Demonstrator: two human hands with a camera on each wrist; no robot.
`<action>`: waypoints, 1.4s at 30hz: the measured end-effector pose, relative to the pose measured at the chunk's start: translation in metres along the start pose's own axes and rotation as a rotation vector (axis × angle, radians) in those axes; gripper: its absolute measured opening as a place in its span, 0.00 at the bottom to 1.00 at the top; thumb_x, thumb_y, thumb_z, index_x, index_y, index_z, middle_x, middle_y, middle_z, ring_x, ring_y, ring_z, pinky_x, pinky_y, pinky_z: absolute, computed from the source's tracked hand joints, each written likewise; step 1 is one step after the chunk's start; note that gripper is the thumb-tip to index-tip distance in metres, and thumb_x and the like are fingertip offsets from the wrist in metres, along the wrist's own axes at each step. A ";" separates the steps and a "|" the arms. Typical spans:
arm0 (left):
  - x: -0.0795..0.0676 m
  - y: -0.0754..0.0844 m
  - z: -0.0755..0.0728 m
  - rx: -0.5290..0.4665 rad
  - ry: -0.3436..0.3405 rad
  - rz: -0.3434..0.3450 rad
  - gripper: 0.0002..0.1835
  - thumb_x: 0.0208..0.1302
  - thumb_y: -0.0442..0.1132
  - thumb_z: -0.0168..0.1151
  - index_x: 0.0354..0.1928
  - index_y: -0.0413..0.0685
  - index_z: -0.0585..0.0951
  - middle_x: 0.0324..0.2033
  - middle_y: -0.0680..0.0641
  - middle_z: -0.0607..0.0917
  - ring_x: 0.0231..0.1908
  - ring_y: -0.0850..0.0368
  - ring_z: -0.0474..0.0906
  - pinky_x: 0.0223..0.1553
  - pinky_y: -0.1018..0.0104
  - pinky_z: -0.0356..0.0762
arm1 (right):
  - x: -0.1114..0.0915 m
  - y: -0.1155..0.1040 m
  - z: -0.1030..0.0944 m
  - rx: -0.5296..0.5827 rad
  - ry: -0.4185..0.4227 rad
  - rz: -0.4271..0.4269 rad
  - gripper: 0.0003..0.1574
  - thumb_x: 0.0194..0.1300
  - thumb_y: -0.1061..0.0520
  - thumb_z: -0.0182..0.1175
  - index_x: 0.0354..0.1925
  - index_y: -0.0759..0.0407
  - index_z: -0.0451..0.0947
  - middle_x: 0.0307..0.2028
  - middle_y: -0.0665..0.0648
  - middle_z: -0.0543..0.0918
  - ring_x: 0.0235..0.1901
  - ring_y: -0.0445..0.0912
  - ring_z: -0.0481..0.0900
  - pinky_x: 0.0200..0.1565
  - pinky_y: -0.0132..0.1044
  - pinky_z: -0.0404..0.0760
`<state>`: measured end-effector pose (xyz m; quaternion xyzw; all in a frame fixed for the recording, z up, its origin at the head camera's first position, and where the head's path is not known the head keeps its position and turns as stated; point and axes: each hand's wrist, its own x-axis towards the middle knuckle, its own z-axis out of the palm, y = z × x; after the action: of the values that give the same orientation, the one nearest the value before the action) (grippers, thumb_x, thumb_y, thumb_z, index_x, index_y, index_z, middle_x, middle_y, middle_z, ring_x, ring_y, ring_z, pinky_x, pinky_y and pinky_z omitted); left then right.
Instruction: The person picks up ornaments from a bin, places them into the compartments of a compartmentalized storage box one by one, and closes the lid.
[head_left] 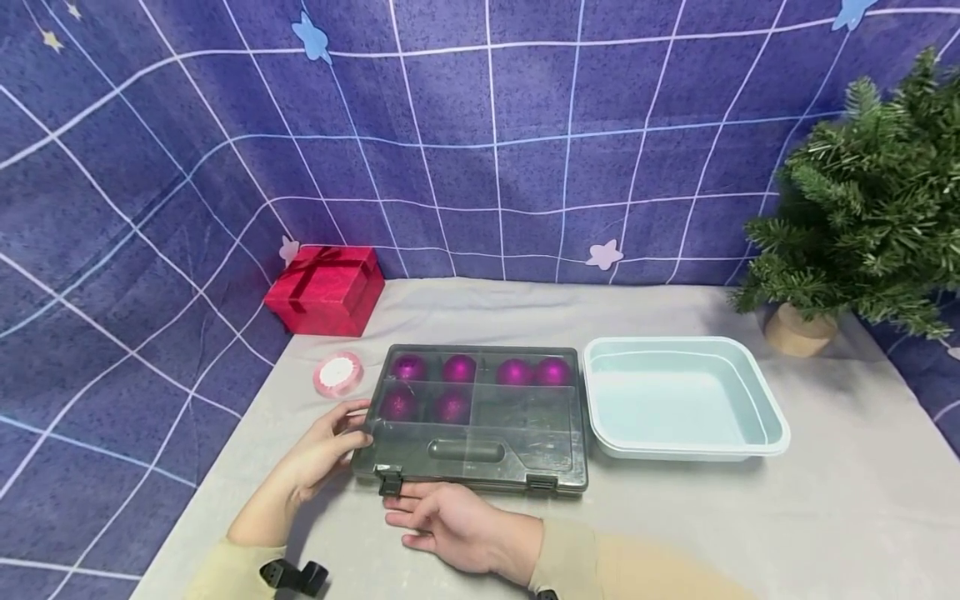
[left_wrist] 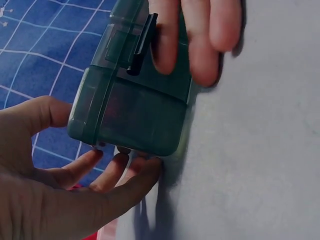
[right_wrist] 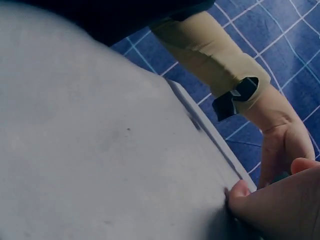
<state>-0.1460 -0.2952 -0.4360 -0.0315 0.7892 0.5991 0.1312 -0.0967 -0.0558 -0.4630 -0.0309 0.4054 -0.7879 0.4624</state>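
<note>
A dark translucent plastic storage case (head_left: 517,412) lies closed on the table, with several purple balls (head_left: 459,368) showing through its lid. At its left end my left hand (head_left: 322,454) holds the case, thumb on the lid and fingers curled against the end wall. My right hand (head_left: 468,525) is at the front edge, palm turned up, its extended fingers touching the left latch (head_left: 390,483). That latch (left_wrist: 143,45) stands out from the case in the left wrist view. The right latch (head_left: 542,483) sits against the front. The case is mostly hidden in the right wrist view.
Just right of the case stands a pale blue plastic tub (head_left: 686,450). A roll of pink ribbon (head_left: 338,374) and a red gift box (head_left: 326,292) lie to the left. An artificial pine tree (head_left: 862,200) stands at the back right, before the blue curtain (head_left: 525,167).
</note>
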 end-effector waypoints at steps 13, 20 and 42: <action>0.000 0.001 0.003 -0.022 -0.008 -0.024 0.35 0.63 0.30 0.58 0.73 0.35 0.62 0.64 0.31 0.73 0.48 0.56 0.78 0.44 0.54 0.77 | -0.009 0.001 0.009 -0.329 0.062 -0.175 0.43 0.55 0.71 0.52 0.70 0.57 0.73 0.67 0.60 0.73 0.66 0.57 0.68 0.62 0.53 0.68; 0.000 0.000 0.002 -0.055 -0.025 -0.020 0.36 0.63 0.29 0.57 0.74 0.34 0.60 0.65 0.30 0.72 0.47 0.56 0.80 0.45 0.54 0.79 | -0.019 -0.008 0.009 -0.858 0.028 -0.371 0.37 0.64 0.68 0.57 0.71 0.59 0.69 0.64 0.59 0.78 0.59 0.48 0.78 0.54 0.33 0.78; -0.002 0.001 0.002 -0.029 0.003 -0.036 0.36 0.63 0.30 0.58 0.73 0.34 0.61 0.63 0.32 0.75 0.47 0.55 0.78 0.42 0.55 0.74 | 0.011 -0.027 0.018 -2.176 0.439 -0.604 0.43 0.69 0.34 0.61 0.73 0.53 0.67 0.73 0.59 0.65 0.73 0.55 0.60 0.67 0.51 0.65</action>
<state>-0.1444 -0.2933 -0.4349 -0.0485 0.7799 0.6080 0.1405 -0.1145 -0.0686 -0.4365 -0.3719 0.9189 -0.0877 -0.0976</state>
